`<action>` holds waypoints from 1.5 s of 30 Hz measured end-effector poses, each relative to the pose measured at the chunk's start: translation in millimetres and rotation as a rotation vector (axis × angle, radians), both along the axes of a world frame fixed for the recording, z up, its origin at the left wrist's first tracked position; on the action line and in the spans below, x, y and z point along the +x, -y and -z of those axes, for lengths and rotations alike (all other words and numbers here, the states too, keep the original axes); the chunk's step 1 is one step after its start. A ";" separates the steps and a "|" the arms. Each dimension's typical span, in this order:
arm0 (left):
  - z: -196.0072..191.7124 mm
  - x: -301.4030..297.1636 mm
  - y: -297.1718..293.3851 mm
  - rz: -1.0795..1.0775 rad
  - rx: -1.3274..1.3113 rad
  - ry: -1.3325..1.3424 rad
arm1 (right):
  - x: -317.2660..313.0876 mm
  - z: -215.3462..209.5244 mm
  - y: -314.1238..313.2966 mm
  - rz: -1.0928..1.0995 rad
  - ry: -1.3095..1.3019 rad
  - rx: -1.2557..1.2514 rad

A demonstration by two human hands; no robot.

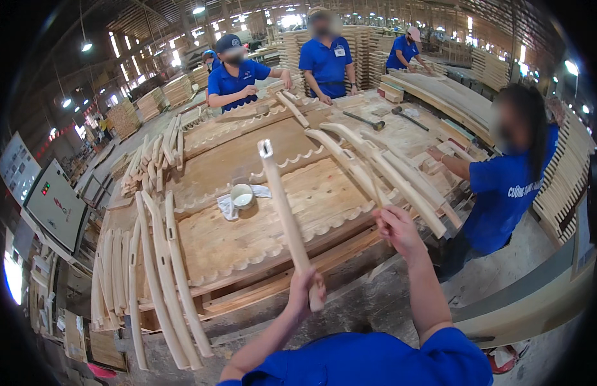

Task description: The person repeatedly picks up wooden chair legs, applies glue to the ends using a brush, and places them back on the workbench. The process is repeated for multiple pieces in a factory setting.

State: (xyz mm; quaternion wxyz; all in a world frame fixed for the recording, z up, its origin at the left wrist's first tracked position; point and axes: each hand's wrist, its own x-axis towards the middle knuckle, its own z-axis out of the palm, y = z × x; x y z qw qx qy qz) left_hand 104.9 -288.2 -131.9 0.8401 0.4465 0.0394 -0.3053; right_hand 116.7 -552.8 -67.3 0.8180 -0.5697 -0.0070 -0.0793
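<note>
My left hand is closed round the lower end of a long pale wooden chair-leg-like piece, which tilts up and away over the table edge. Near its far end is a slot with something white in or around it. Between its fingers my right hand grips a thin stick; its far tip is hard to make out against the wood behind. A small bowl with whitish contents rests on a white cloth on the table, left of the wooden piece.
Slotted wooden legs overhang the table's near left edge; more long pieces lie at the right. Scalloped strips cross the plywood tabletop. A mallet lies farther back. Co-workers in blue shirts stand behind the table and at the right.
</note>
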 end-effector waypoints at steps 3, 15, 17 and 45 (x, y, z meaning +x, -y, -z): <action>-28.7 41.2 73.4 -0.026 -0.102 -0.117 | -40.6 3.2 57.8 0.104 -0.017 0.013; -16.9 139.7 209.3 0.005 -0.139 -0.304 | -109.8 20.7 184.8 0.242 0.013 0.207; -15.5 107.2 219.4 0.191 0.039 -0.250 | -112.3 25.0 194.9 0.259 0.004 0.221; 6.2 82.8 203.0 -0.049 0.007 -0.148 | -57.2 -10.7 67.7 0.006 0.029 -0.111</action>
